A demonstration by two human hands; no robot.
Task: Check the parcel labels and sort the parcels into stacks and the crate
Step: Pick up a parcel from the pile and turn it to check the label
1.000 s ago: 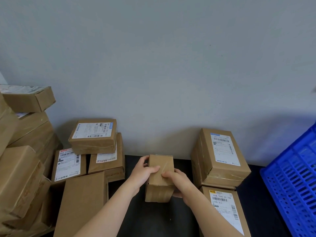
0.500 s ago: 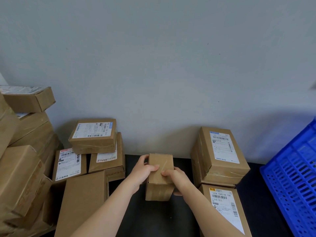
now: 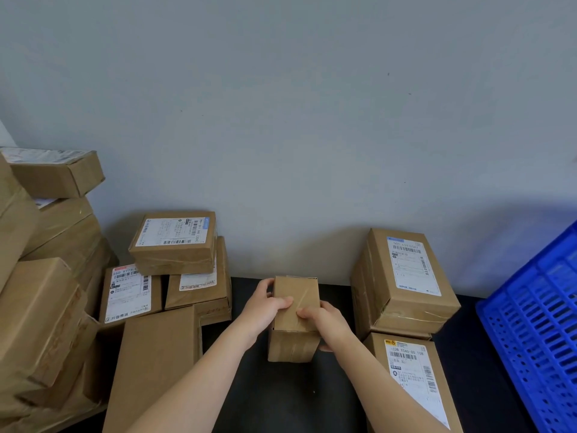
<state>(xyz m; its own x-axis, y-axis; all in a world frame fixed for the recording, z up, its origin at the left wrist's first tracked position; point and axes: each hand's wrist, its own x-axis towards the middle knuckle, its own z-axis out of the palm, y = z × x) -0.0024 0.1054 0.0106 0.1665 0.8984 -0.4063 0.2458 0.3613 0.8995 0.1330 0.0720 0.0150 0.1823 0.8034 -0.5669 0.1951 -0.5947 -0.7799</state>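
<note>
Change over the last second: slight. Your head view has tipped a little downward, so the small parcel point(image 3: 296, 290), your left hand point(image 3: 263, 310) and your right hand point(image 3: 326, 323) gripping it now sit somewhat higher in the frame. The labelled stack point(image 3: 406, 276) toward the far right of the tabletop point(image 3: 281, 398) and the blue crate point(image 3: 530, 323) at its right edge have risen by much the same amount. More of the labelled parcel point(image 3: 412, 376) at the near right edge has come into view. Whether the small parcel itself has shifted on the tabletop cannot be told.
</note>
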